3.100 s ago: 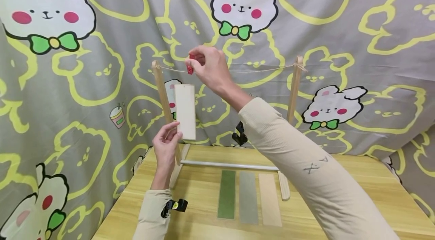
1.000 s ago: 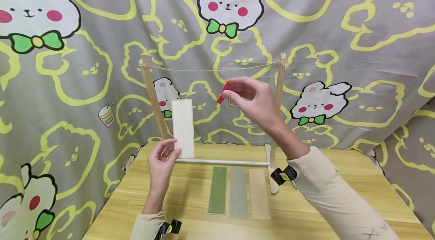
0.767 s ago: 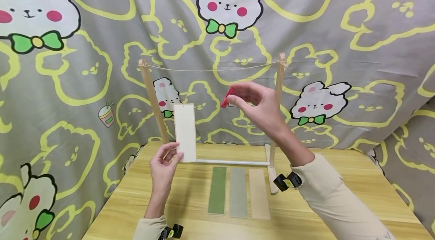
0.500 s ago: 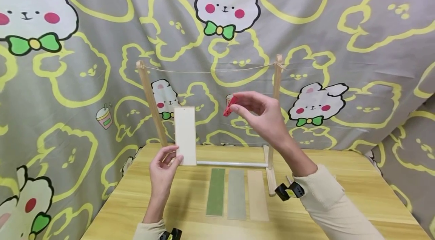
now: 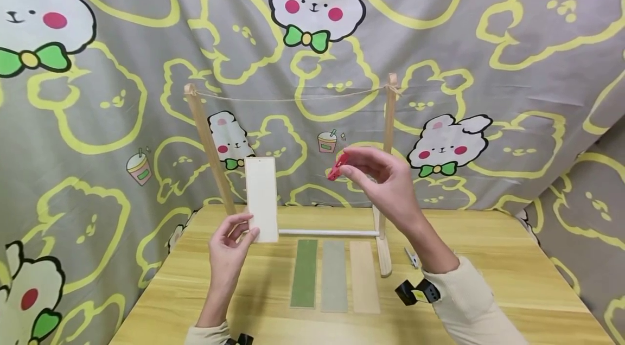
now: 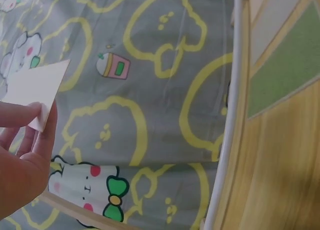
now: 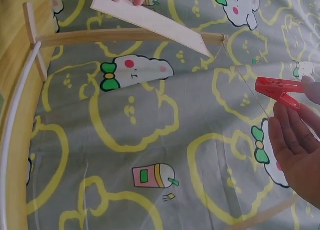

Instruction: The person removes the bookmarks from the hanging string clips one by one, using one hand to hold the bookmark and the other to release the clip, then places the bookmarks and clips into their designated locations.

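My left hand point(image 5: 228, 244) pinches a blank cream rectangular card point(image 5: 262, 201) between thumb and fingers at its lower left edge. The card stands nearly upright, with a small hole near its top. To the right, my right hand point(image 5: 390, 185) holds a red clothespin point(image 5: 337, 166) between thumb and fingers. In the right wrist view the clothespin point(image 7: 278, 87) lies between thumb and fingertips, its two legs spread apart. Behind and above both hands, a thin string point(image 5: 293, 100) sags between two wooden posts; neither card nor clothespin touches it.
Green point(image 5: 304, 274), grey point(image 5: 334, 276) and beige point(image 5: 364, 277) cards lie side by side on the wooden table point(image 5: 263, 301). A white rod point(image 5: 327, 232) joins the stand's feet. A grey clothespin point(image 5: 412, 257) lies near the right wrist. A patterned curtain hangs behind.
The right hand has come away from the string with the red clothespin, moving right and down. The left hand has lowered the card from just under the string. The head view has shifted slightly.
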A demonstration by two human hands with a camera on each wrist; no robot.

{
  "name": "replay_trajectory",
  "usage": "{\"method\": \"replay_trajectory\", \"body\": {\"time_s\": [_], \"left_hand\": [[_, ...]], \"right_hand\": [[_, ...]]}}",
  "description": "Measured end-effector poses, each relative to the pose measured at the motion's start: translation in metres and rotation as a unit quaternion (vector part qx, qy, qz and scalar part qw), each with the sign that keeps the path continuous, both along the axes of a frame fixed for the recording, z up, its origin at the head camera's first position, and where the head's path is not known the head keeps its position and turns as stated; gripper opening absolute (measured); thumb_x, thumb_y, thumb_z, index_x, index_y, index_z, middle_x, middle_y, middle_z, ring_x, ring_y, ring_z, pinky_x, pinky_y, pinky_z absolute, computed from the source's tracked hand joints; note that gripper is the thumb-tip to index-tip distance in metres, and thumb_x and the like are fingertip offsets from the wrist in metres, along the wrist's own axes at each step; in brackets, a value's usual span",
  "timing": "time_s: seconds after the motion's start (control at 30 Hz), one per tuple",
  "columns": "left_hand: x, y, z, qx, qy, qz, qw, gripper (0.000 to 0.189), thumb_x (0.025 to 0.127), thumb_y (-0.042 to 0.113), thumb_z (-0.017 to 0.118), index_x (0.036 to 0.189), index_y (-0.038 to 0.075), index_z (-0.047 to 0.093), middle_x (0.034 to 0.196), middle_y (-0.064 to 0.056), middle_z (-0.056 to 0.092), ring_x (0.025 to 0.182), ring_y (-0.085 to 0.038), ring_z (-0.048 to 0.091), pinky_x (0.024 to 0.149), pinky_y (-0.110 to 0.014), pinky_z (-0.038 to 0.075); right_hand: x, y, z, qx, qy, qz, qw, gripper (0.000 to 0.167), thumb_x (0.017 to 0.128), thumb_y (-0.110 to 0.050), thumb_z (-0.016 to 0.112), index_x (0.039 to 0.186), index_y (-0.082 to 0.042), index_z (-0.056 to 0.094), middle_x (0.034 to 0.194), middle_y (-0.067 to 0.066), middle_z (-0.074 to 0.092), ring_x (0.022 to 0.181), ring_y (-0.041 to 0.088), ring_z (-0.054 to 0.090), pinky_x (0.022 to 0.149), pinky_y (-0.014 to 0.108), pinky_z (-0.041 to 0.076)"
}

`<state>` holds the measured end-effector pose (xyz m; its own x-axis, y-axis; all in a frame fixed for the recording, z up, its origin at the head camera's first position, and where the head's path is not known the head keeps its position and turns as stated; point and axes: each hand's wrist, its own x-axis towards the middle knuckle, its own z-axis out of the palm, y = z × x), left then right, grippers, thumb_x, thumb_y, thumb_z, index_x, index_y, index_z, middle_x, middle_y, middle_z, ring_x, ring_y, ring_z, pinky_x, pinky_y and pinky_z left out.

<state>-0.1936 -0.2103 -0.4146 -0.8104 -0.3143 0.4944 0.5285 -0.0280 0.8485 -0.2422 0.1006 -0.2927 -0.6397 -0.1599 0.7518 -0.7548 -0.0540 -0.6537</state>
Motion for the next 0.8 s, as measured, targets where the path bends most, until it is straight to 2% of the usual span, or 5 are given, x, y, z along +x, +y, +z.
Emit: {"method": "replay_trajectory", "body": {"time_s": [0.27, 0.5, 0.8], "left_hand": [[0.005, 0.002, -0.005, -0.011, -0.02, -0.002, 0.9997, 0.033, 0.077, -0.03, 0.069, 0.108, -0.02, 0.061, 0.11, -0.012, 0.067, 0.089, -0.015, 0.069, 0.075, -0.024, 0.062], [0.007, 0.006, -0.01, -0.02, -0.039, -0.004, 0.999, 0.035, 0.077, -0.031, 0.068, 0.109, -0.018, 0.063, 0.112, -0.014, 0.066, 0.09, -0.015, 0.069, 0.076, -0.025, 0.063], [0.011, 0.006, -0.022, -0.02, -0.035, -0.011, 0.9991, 0.034, 0.078, -0.03, 0.068, 0.109, -0.021, 0.06, 0.11, -0.01, 0.067, 0.092, -0.015, 0.07, 0.077, -0.024, 0.062]], "right_hand": [[0.01, 0.018, -0.015, 0.003, -0.017, -0.022, 0.9996, 0.033, 0.089, 0.006, 0.076, 0.121, -0.001, 0.072, 0.107, 0.016, 0.073, 0.097, 0.021, 0.072, 0.09, 0.03, 0.06], [0.018, 0.035, -0.027, -0.009, -0.026, -0.039, 0.9988, 0.032, 0.089, 0.008, 0.074, 0.121, 0.003, 0.072, 0.105, 0.017, 0.073, 0.095, 0.019, 0.072, 0.087, 0.025, 0.06], [0.029, 0.052, -0.045, -0.014, -0.043, -0.061, 0.9971, 0.033, 0.088, 0.011, 0.074, 0.12, 0.004, 0.071, 0.104, 0.016, 0.073, 0.094, 0.017, 0.071, 0.088, 0.023, 0.059]]}}
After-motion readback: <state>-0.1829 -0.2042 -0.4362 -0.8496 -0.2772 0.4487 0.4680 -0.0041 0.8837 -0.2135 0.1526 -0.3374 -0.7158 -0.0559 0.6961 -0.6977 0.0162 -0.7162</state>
